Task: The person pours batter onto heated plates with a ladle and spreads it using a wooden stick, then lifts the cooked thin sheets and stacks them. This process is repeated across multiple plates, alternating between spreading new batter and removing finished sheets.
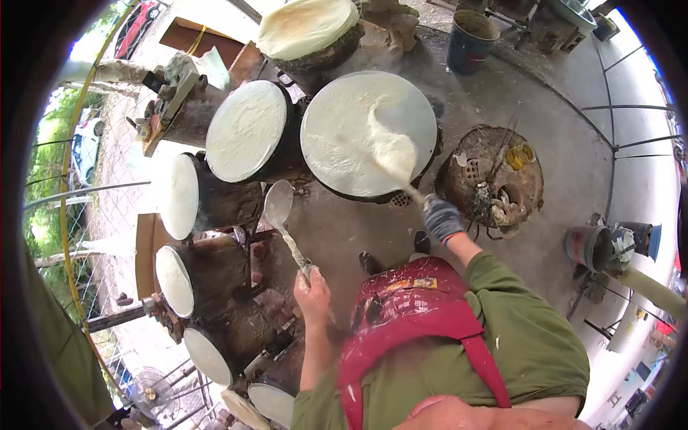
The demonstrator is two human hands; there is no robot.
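My right hand [441, 218], in a grey glove, grips a thin stick that ends in a spreader [395, 159]. The spreader rests on the large round griddle [337, 115], which is coated in white batter, and it has left a thicker smear near the griddle's right side. My left hand [312, 295] is bare and holds the handle of a long ladle [278, 203]. The ladle's bowl hangs over the floor between the stoves, to the left of the big griddle. I wear a green shirt and a batter-stained red apron [408, 308].
Several more round white-topped drum stoves curve along the left [247, 129], [179, 195], [174, 281], [208, 355]. A rusty stove with a yellow cup [494, 175] stands to the right. There is a blue bucket [469, 39] at the back and pots [609, 247] on the right.
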